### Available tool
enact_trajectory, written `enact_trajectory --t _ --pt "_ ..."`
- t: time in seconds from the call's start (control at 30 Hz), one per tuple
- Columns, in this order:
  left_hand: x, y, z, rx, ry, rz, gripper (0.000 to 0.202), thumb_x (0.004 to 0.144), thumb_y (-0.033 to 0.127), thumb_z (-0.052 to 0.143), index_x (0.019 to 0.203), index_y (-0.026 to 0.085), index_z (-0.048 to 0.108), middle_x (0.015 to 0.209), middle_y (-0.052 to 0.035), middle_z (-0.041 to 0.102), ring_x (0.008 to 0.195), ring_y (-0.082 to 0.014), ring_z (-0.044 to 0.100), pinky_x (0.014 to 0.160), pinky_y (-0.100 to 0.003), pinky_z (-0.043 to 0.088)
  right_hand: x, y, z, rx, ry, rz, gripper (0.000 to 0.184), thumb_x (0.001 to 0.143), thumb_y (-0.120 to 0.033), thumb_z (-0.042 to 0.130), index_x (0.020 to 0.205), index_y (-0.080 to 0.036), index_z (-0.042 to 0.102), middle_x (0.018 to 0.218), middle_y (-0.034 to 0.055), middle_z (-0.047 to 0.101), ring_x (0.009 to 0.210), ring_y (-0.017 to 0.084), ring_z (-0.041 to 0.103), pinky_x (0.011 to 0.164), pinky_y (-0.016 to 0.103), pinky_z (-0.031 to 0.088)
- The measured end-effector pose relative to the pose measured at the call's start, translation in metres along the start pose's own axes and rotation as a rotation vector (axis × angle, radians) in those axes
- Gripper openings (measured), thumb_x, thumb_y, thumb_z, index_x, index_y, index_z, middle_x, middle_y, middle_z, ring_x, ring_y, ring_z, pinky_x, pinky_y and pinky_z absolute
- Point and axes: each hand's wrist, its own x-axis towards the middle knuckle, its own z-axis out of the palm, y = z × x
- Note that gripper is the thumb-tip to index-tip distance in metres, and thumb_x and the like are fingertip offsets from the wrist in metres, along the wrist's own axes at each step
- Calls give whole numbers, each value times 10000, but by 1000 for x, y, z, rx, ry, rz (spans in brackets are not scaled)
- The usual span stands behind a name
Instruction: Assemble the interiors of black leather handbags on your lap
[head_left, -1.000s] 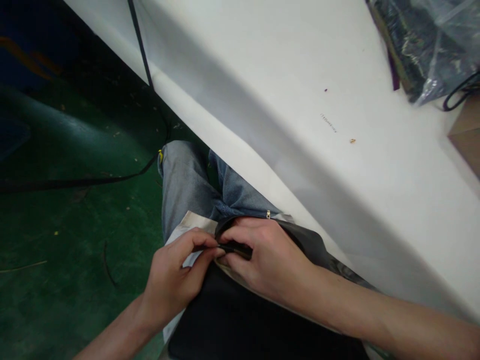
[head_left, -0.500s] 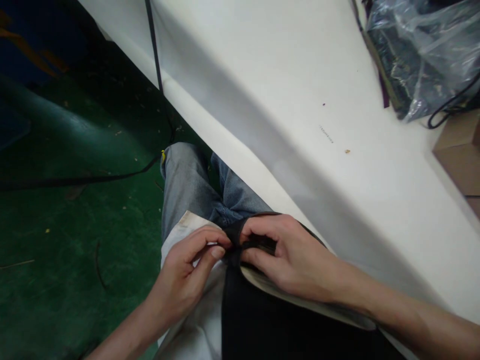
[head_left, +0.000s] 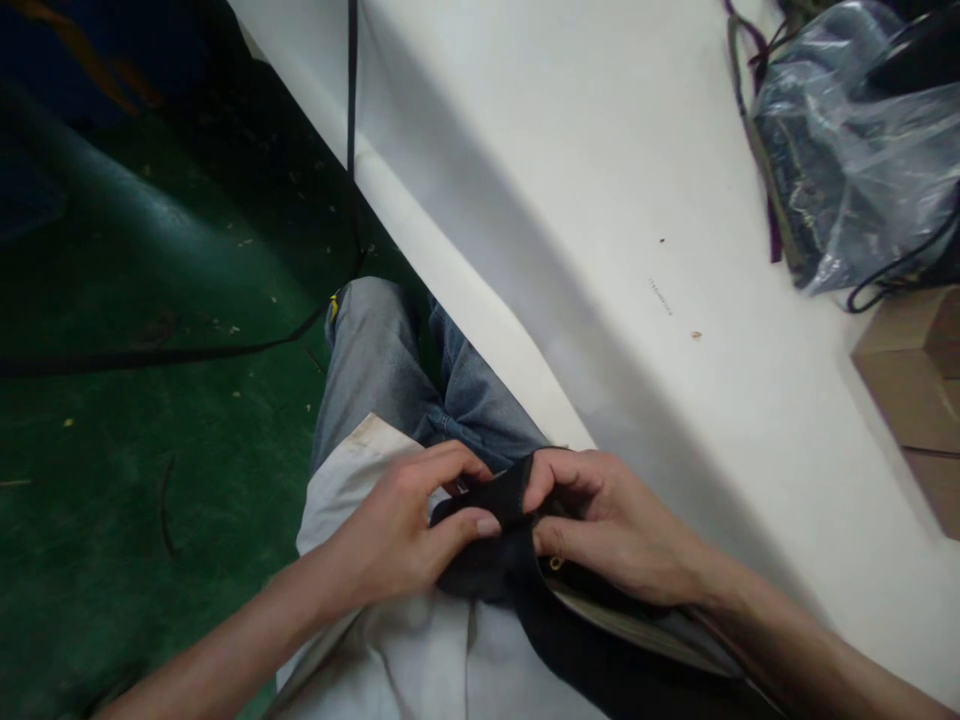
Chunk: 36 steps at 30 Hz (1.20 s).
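Observation:
A black fabric piece (head_left: 577,640) lies across my lap, with a curved opening that shows a paler, greyish lining and a small brass-coloured ring. At its left end my left hand (head_left: 420,520) pinches the black cloth between thumb and fingers. My right hand (head_left: 615,520) reaches to the opening's edge, its thumb and index finger closed on the fabric close to the left fingertips. Some of the right fingers are hidden inside the opening. Beneath the cloth are a light shirt (head_left: 420,660) and blue jeans (head_left: 375,350).
A white table (head_left: 585,130) runs diagonally on the right. On it lie a clear plastic bag (head_left: 862,170) with dark contents, a black cord, and cardboard boxes (head_left: 900,370). A dark strap (head_left: 352,90) hangs over the table's edge. The green floor (head_left: 97,560) has scattered bits.
My left hand has moved right and taken a broader hold on the black cloth. The fabric's left end has been folded up and shifted right, uncovering more shirt. The view has turned slightly.

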Motion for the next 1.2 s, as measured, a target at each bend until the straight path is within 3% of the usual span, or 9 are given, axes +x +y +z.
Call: enact_trajectory --t 0.17,0.3,0.5,0.63,0.77,0.83,0.97,1.07,1.2 --pt "-13 2 21 192 138 141 108 1068 285 705 1162 232 709 990 -15 773 861 -183 725 770 -297 516 -6 2 3 -118 160 -221 195 792 -54 846 869 -215 767 943 -12 813 875 136 731 812 219 562" --pt "-18 4 36 257 235 229 93 1067 187 610 994 221 657 816 3 689 694 -153 653 649 -296 439 -11 10 6 -114 231 -242 236 800 -11 786 892 -228 787 988 -13 835 914 138 768 838 218 578" --pt "-15 4 36 137 148 117 198 1095 258 644 903 220 669 769 24 679 681 -126 634 649 -270 426 -25 8 1 -54 190 -80 149 859 -155 880 983 -235 896 999 22 849 903 168 780 801 234 621" --pt "-14 3 31 125 119 27 232 1083 300 670 866 215 668 735 36 663 656 -122 608 646 -266 412 -29 1 -3 -253 170 -202 217 977 -230 855 1166 -311 923 1155 59 839 1101 202 774 973 282 625" --pt "-12 3 27 87 72 31 188 1068 301 692 898 219 694 755 39 684 676 -125 623 648 -257 421 -32 5 1 -230 229 -237 144 970 -230 870 1065 -313 940 988 43 833 841 154 769 724 209 624" --pt "-12 4 24 77 53 28 51 1050 272 715 1034 236 748 824 38 731 735 -134 669 698 -250 466 -33 9 5 -189 298 -257 131 916 -211 917 1005 -306 938 979 34 855 795 150 792 693 189 633" --pt "-8 10 17 26 -45 86 269 1068 210 668 1312 288 750 1042 9 801 937 -167 740 845 -263 538 -34 13 11 -208 382 -346 119 861 -198 971 921 -283 912 940 21 880 820 164 840 756 183 663" --pt "-7 14 15 9 -115 147 252 1080 153 597 1228 274 760 1003 3 780 905 -156 717 819 -259 526 -35 12 13 -267 358 -450 98 904 -179 936 878 -247 870 930 25 878 835 168 850 800 202 672" --pt "-11 12 19 30 -46 204 218 1037 97 571 1117 223 730 898 -7 730 827 -149 685 759 -261 488 -38 11 17 -422 331 -550 115 935 -130 890 912 -227 832 934 31 868 821 156 846 776 191 658"
